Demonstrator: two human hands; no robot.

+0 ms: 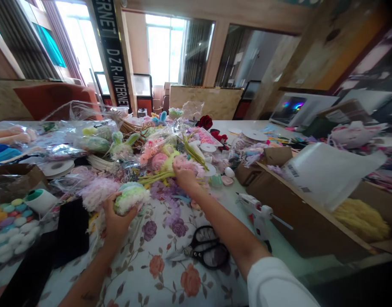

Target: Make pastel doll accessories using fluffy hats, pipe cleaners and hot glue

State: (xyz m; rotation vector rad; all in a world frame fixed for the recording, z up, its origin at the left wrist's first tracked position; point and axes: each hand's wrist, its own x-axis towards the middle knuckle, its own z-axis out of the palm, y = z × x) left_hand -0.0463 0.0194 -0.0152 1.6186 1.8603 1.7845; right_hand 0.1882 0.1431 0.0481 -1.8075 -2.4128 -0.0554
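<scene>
My left hand [117, 219] is curled round a fluffy pompom flower [132, 198] in pale green, white and blue, with thumb and fingers at its sides. A fluffy lilac bunch [98, 192] lies against it on the left. Farther forward, my right hand [184, 175] reaches into the pile with its fingers curled in beside a fluffy pink flower [190, 165]; what they grip is hidden. Green stems [154, 177] lie left of that hand. Under my right forearm, black-handled scissors [207, 248] rest on the floral cloth [170, 273].
A white glue gun [255, 209] lies right of my right arm, near a cardboard box [298, 213] holding a white plastic bag [326, 170] and yellow fluff. At left are a spool [42, 201], coloured pompoms [15, 219] and black cloth [71, 230]. Bagged craft pieces cover the table's back.
</scene>
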